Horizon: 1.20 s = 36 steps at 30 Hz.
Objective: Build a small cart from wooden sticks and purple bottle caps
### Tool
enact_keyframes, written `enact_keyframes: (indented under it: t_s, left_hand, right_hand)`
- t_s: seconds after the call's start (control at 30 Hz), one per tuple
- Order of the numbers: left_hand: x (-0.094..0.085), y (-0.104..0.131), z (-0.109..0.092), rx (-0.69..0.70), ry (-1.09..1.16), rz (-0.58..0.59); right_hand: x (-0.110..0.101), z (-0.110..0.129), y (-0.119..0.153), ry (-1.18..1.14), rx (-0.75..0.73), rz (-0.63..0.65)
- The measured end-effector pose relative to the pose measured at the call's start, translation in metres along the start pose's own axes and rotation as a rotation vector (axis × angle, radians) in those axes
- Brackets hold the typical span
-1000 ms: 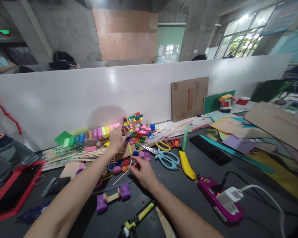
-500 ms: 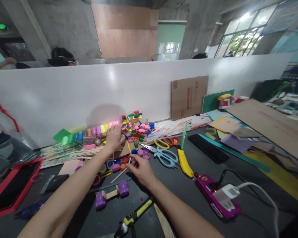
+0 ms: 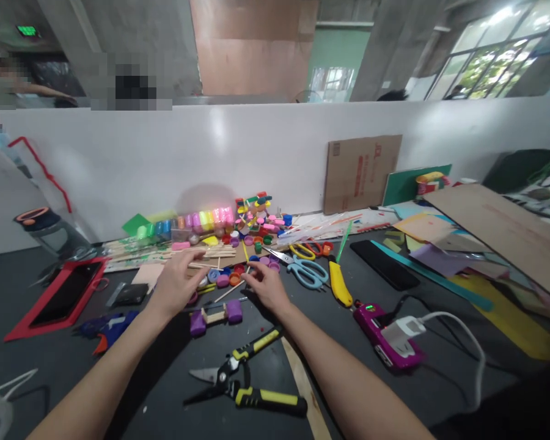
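Observation:
My left hand [image 3: 176, 284] is curled, with a thin wooden stick [image 3: 214, 267] between thumb and fingers. To its right, my right hand [image 3: 266, 286] pinches another thin stick, which slants down toward the left. Small round coloured caps [image 3: 234, 279] lie between and behind the hands, in red, blue, pink and purple. More pale wooden sticks [image 3: 220, 252] are bundled behind my left hand. In front of the hands rests a small piece with two purple blocks [image 3: 234, 311] joined by wooden sticks.
Garden shears [image 3: 270, 398] lie opened in front. Light blue scissors [image 3: 308, 272], a yellow-handled tool [image 3: 340, 286] and a purple power strip [image 3: 380, 333] are on the right. To the left are a glue gun [image 3: 114, 327], a phone on red [image 3: 66, 293] and a bottle [image 3: 55, 235]. A white partition [image 3: 275, 146] stands behind.
My left hand has drawn back toward me and left from the coloured pieces, now with a stick in it. My right hand stays near the caps. The view has shifted, showing the whole shears.

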<state>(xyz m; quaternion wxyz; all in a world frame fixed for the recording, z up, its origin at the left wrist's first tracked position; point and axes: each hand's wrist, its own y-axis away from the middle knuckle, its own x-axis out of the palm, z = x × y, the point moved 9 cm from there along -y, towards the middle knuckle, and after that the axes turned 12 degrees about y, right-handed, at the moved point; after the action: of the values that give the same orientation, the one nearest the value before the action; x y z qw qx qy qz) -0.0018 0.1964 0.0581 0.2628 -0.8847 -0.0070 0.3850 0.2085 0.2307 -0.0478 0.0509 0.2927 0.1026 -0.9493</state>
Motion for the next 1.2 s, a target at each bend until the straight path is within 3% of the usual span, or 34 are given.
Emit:
enact_keyframes:
  t_s: [0.13,0.27,0.4,0.53,0.8,0.97,1.2]
  left_hand:
    - [-0.007,0.057,0.006,-0.103,0.063,0.127]
    - [0.011,0.087,0.014,-0.16,0.105,0.251]
    - [0.029,0.091,0.016,-0.172,0.122,0.295]
    - [0.036,0.088,0.014,-0.16,0.124,0.326]
    - [0.033,0.101,0.006,-0.163,0.142,0.367]
    - [0.035,0.11,-0.002,-0.155,0.179,0.382]
    - [0.021,0.107,-0.005,-0.187,0.37,0.296]
  right_hand:
    - [-0.006,0.011,0.005,-0.079,-0.036,-0.016]
    - [-0.018,0.033,0.011,-0.143,-0.099,-0.044]
    - [-0.024,0.059,0.018,-0.144,-0.189,-0.028]
    - [-0.025,0.082,0.027,-0.098,-0.291,0.02]
    - [-0.006,0.118,0.051,0.024,-0.482,0.156]
    - [0.019,0.143,0.076,0.252,-0.708,0.24]
    - [0.03,0.151,0.081,0.366,-0.73,0.256]
